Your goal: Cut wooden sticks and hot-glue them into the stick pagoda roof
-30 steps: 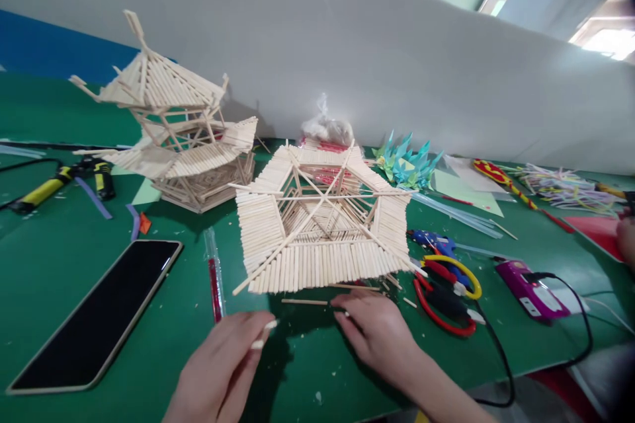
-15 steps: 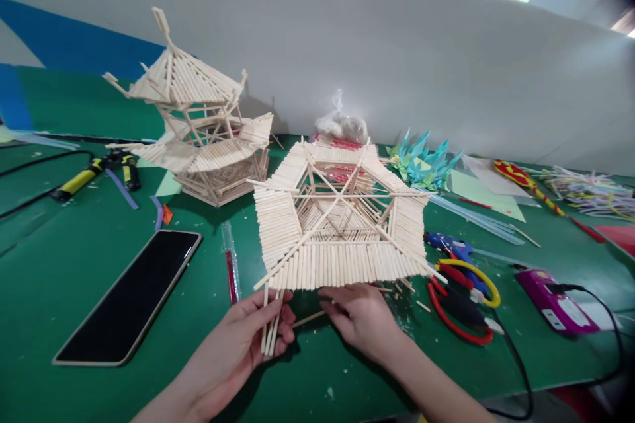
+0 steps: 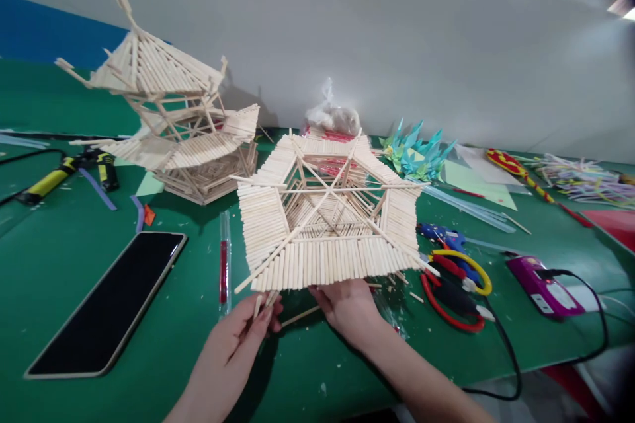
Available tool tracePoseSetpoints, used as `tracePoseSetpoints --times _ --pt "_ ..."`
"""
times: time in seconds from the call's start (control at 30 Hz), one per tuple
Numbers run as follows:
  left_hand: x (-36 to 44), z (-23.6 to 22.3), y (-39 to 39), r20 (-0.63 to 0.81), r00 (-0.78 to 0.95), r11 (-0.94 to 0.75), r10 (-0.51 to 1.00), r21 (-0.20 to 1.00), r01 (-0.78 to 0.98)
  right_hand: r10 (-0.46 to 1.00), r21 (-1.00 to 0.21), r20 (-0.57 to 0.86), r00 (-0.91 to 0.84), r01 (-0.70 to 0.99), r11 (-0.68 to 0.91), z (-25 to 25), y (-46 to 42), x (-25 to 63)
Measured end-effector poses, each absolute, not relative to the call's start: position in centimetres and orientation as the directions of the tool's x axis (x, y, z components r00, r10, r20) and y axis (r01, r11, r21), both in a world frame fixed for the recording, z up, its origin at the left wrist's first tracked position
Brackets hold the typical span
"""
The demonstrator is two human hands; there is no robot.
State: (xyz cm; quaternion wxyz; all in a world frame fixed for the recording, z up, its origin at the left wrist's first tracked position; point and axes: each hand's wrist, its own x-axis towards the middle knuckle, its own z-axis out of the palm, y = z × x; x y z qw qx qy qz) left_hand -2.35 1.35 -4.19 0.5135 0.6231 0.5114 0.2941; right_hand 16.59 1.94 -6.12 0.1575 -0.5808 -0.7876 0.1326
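My left hand [image 3: 233,344] is closed around a few thin wooden sticks [image 3: 258,306], just below the front left corner of a pavilion model built from such sticks [image 3: 327,263]. The model has a ribbed roof skirt with crossing sticks over its open top. Under the front edge of that roof reaches my right hand [image 3: 350,310]; its fingers are mostly hidden, so I cannot tell what they touch. A single stick [image 3: 301,316] lies between the two hands. Back left stands a taller two-tiered stick pavilion [image 3: 178,139].
A phone [image 3: 109,304] lies at the left, near yellow-black pliers [image 3: 49,182]. To the right are red-and-yellow-handled cutters [image 3: 456,291], a blue glue gun [image 3: 441,234] and a purple power strip [image 3: 546,287] with its cable. Teal folded paper [image 3: 417,152] sits behind.
My left hand has turned, and its sticks now point up more and show less. My right hand has gone further under the roof edge. The view has shifted slightly, moving the scene left.
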Motion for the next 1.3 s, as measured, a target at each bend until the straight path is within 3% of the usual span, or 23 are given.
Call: tracePoseSetpoints --times 0.07,0.2,0.3,0.47,0.8,1.07,1.17,1.3 --pt "-2.7 -4.6 1.4 0.001 0.309 -0.143 0.951 0.887 0.438 0.954 -0.394 0.065 -0.292 0.871 0.293 -5.7 1.6 17.2" --pt "-2.8 -6.1 1.8 0.304 0.413 -0.503 0.859 0.654 0.565 0.969 -0.407 0.055 -0.241 0.881 0.242 -4.9 0.4 19.0" --pt "-2.5 -7.2 2.1 0.335 0.518 -0.607 0.787 0.569 0.555 0.985 -0.422 0.07 -0.157 0.89 0.172 -4.7 -0.7 21.0" --pt "-1.6 -7.2 2.3 0.304 0.554 -0.612 0.775 0.58 0.538 0.995 -0.435 0.09 -0.041 0.897 0.076 -4.7 -2.8 23.0" --pt "-1.3 -6.1 2.3 0.256 0.511 -0.53 0.821 0.674 0.514 0.981 -0.452 0.075 -0.179 0.871 0.194 -5.5 -3.9 18.1" --pt "-1.7 -6.7 2.0 0.209 0.485 -0.472 0.849 0.712 0.521 0.98 -0.477 0.084 -0.181 0.856 0.199 -5.6 -3.5 18.1" --pt "-1.9 -6.2 2.2 0.116 0.416 -0.338 0.902 0.79 0.511 0.989 -0.52 0.101 -0.109 0.841 0.146 -5.2 -3.9 19.7" --pt "-1.7 -4.3 2.8 -0.27 0.381 0.119 0.885 0.919 0.375 0.993 -0.59 0.117 -0.009 0.804 0.077 -4.4 -4.2 21.1"
